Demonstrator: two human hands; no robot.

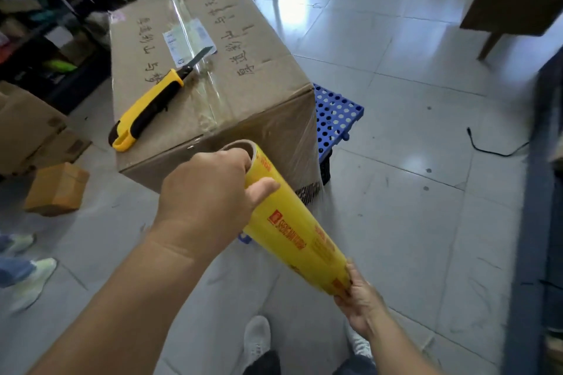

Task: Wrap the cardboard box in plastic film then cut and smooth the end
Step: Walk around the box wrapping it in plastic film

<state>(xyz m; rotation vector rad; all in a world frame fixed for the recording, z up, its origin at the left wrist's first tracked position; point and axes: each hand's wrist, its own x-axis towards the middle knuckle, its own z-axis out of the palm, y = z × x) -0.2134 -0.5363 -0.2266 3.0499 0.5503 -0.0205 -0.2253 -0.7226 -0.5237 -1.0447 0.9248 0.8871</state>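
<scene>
Two hands grasp the yellow plastic-film roll [292,222]: left hand [207,192] at its upper end, right hand [359,298] at its lower. Its long axis tilts toward the large brown cardboard box [195,76], whose top carries a yellow-black utility knife [152,106].

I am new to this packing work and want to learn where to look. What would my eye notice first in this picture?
First, the long yellow roll of plastic film in the foreground, gripped at its upper end by the left hand and at its lower end by the right hand. Behind it stands the large brown cardboard box, film already stretched over its near right side. On top of the box lies a yellow-and-black utility knife, blade extended.
</scene>
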